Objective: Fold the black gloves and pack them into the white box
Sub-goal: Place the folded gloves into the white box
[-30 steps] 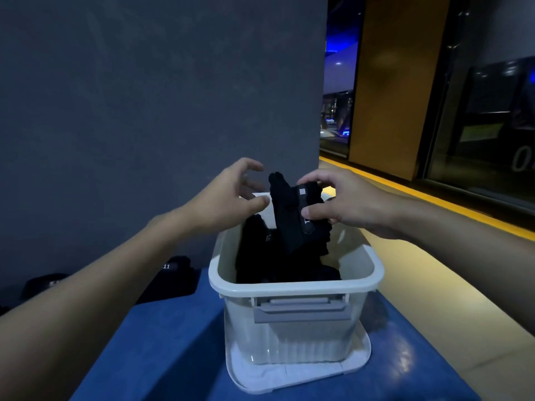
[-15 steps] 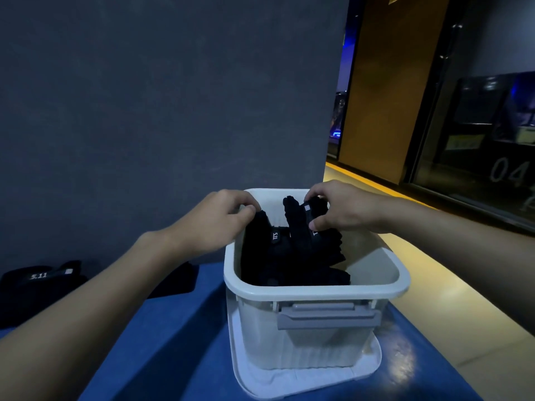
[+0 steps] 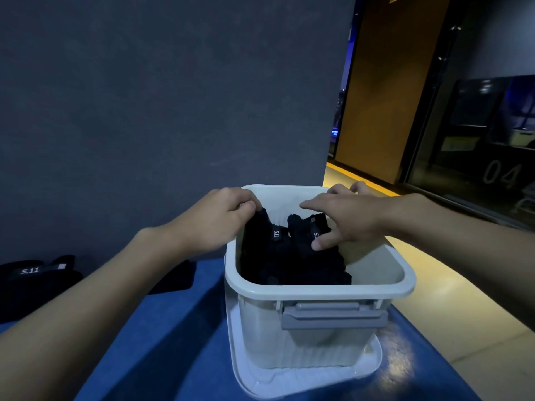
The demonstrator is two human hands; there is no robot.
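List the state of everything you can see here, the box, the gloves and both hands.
white box: open, upright, standing on its lid.
lid: off, flat under the box.
grey latch: folded down.
left glove: in the box, gripped by the left hand.
right glove: in the box, thumb of the spread right hand on it.
spare gloves: unpacked, on the blue table.

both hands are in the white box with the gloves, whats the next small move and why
Probably push the right glove down beside the left glove until it settles. The right hand lies on it with its thumb against it, the left hand grips the other's top, and both stand near the rim of the white box.
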